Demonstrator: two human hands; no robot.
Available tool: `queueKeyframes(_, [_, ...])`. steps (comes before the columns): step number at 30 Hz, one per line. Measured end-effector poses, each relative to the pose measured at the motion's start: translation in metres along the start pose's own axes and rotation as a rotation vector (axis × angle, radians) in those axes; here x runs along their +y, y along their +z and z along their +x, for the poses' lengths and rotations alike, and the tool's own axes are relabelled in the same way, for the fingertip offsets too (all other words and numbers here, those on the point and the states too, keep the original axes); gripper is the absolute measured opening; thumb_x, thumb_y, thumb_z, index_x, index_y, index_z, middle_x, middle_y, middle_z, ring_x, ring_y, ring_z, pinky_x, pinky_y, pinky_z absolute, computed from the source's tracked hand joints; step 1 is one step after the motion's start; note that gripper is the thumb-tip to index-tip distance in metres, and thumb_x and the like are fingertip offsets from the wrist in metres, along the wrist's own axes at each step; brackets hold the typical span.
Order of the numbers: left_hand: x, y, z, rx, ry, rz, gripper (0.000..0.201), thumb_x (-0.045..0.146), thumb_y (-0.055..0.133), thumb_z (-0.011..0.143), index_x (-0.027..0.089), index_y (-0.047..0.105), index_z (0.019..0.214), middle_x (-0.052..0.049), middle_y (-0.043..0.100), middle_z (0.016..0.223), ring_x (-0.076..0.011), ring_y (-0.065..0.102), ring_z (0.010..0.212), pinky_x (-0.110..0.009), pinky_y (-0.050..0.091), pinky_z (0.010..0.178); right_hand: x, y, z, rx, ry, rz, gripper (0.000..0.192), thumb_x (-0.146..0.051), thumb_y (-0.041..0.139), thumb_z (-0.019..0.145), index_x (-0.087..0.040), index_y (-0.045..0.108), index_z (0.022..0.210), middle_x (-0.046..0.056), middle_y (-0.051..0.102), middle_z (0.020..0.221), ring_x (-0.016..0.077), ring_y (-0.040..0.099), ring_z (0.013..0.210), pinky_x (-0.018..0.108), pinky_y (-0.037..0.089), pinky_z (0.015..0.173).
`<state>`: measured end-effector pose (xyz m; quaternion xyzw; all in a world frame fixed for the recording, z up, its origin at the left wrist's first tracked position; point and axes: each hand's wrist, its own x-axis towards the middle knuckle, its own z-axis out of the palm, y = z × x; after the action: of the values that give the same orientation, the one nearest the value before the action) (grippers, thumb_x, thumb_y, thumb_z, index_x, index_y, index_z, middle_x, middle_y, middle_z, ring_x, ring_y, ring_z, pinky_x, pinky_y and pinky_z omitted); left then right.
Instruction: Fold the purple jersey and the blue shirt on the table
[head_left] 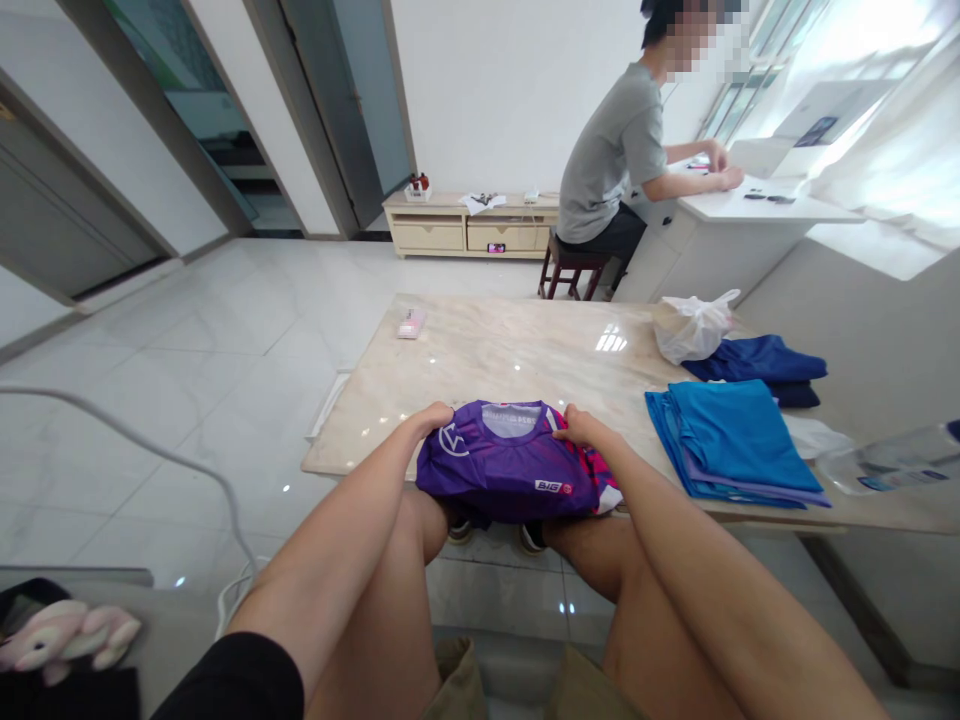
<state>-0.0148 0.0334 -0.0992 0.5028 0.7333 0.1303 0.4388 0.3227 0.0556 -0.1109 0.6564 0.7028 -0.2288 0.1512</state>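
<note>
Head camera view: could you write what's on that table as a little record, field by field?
Left hand: rests on the purple jersey's left edge
Right hand: rests on its right edge
Purple jersey: folded, at the marble table's near edge
Blue shirts: stacked to the right
White plastic bag: behind the stack
Background: a seated person at a white desk

Purple jersey (510, 465) with white lettering and pink stripes; bright blue folded shirts (731, 440); navy garment (761, 360); beige marble table (517, 350).

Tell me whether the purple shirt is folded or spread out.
Folded: the purple shirt is a compact bundle at the table edge, both hands pressing its sides.
</note>
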Motion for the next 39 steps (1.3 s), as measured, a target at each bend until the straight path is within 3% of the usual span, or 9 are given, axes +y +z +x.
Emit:
queueKeyframes(5, [0.006, -0.002, 0.0, -0.102, -0.04, -0.1, 0.039, 0.055, 0.074, 0.095, 0.018, 0.079, 0.083, -0.012, 0.087, 0.095, -0.0286, 0.084, 0.092, -0.029, 0.065, 0.07, -0.006, -0.009, 0.001, -0.106, -0.09, -0.107, 0.029, -0.039, 0.078, 0.101, -0.01, 0.082, 0.103, 0.02, 0.083, 0.111, 0.0306, 0.08, 0.099, 0.032, 0.056, 0.08])
queueKeyframes(9, [0.007, -0.007, 0.005, -0.045, 0.022, 0.189, 0.037, 0.049, 0.096, 0.075, 0.019, 0.074, 0.071, -0.01, 0.083, 0.08, -0.0312, 0.082, 0.089, -0.029, 0.059, 0.068, -0.006, -0.012, -0.003, -0.032, -0.145, -0.112, 0.029, -0.038, 0.075, 0.102, -0.011, 0.081, 0.11, 0.023, 0.081, 0.122, 0.0335, 0.077, 0.111, 0.035, 0.055, 0.09])
queueKeyframes(13, [0.015, -0.022, 0.003, 0.024, 0.143, 0.299, 0.024, 0.035, 0.09, 0.079, 0.019, 0.075, 0.069, -0.006, 0.078, 0.071, -0.0292, 0.079, 0.085, -0.031, 0.057, 0.074, 0.002, -0.025, -0.009, 0.068, -0.22, -0.037, 0.022, -0.032, 0.069, 0.106, -0.014, 0.076, 0.117, 0.019, 0.081, 0.123, 0.0278, 0.076, 0.105, 0.031, 0.053, 0.088])
queueKeyframes(15, [0.023, -0.034, -0.004, 0.138, 0.357, 0.178, 0.02, 0.036, 0.081, 0.088, 0.019, 0.08, 0.077, -0.006, 0.081, 0.08, -0.0266, 0.078, 0.087, -0.032, 0.058, 0.082, 0.006, -0.041, -0.013, 0.269, -0.262, 0.097, 0.019, -0.032, 0.066, 0.107, -0.017, 0.073, 0.115, 0.016, 0.082, 0.111, 0.0271, 0.076, 0.098, 0.031, 0.052, 0.084])
queueKeyframes(18, [0.035, -0.051, -0.02, 0.482, 0.733, -0.118, 0.024, 0.041, 0.069, 0.098, 0.02, 0.082, 0.099, -0.006, 0.083, 0.102, -0.024, 0.075, 0.098, -0.033, 0.057, 0.094, 0.01, -0.07, -0.021, 0.791, -0.312, 0.376, 0.021, -0.039, 0.06, 0.109, -0.021, 0.068, 0.117, 0.012, 0.079, 0.101, 0.0278, 0.073, 0.093, 0.034, 0.052, 0.084])
queueKeyframes(20, [0.038, -0.059, -0.028, 0.643, 0.814, -0.24, 0.025, 0.041, 0.067, 0.099, 0.02, 0.079, 0.105, -0.005, 0.081, 0.104, -0.0234, 0.073, 0.1, -0.034, 0.058, 0.095, 0.012, -0.084, -0.027, 1.039, -0.35, 0.506, 0.027, -0.04, 0.066, 0.104, -0.021, 0.067, 0.124, 0.01, 0.079, 0.103, 0.0277, 0.073, 0.096, 0.036, 0.053, 0.088])
queueKeyframes(26, [0.03, -0.065, -0.032, 0.655, 0.738, -0.13, 0.017, 0.018, 0.064, 0.088, 0.021, 0.079, 0.096, -0.006, 0.078, 0.102, -0.0253, 0.072, 0.104, -0.038, 0.057, 0.102, 0.027, -0.075, -0.034, 0.732, -0.351, 0.332, 0.033, -0.011, 0.065, 0.08, -0.022, 0.084, 0.105, 0.008, 0.08, 0.092, 0.0257, 0.071, 0.088, 0.034, 0.052, 0.085])
queueKeyframes(35, [0.021, -0.06, -0.023, 0.613, 0.619, 0.183, 0.026, 0.013, 0.06, 0.089, 0.021, 0.082, 0.1, -0.01, 0.072, 0.106, -0.0282, 0.071, 0.102, -0.041, 0.057, 0.101, 0.049, -0.073, -0.034, 1.165, -0.26, 0.428, 0.022, -0.017, 0.059, 0.076, -0.022, 0.075, 0.091, 0.013, 0.073, 0.098, 0.0337, 0.064, 0.104, 0.048, 0.053, 0.099])
queueKeyframes(39, [0.021, -0.054, -0.016, 0.422, 0.562, 0.052, 0.026, 0.008, 0.059, 0.079, 0.021, 0.074, 0.096, -0.008, 0.076, 0.101, -0.0272, 0.072, 0.099, -0.04, 0.056, 0.099, 0.041, -0.072, -0.034, 1.145, -0.336, 0.609, 0.011, -0.021, 0.06, 0.077, -0.026, 0.061, 0.088, 0.008, 0.073, 0.093, 0.0285, 0.066, 0.094, 0.043, 0.054, 0.093])
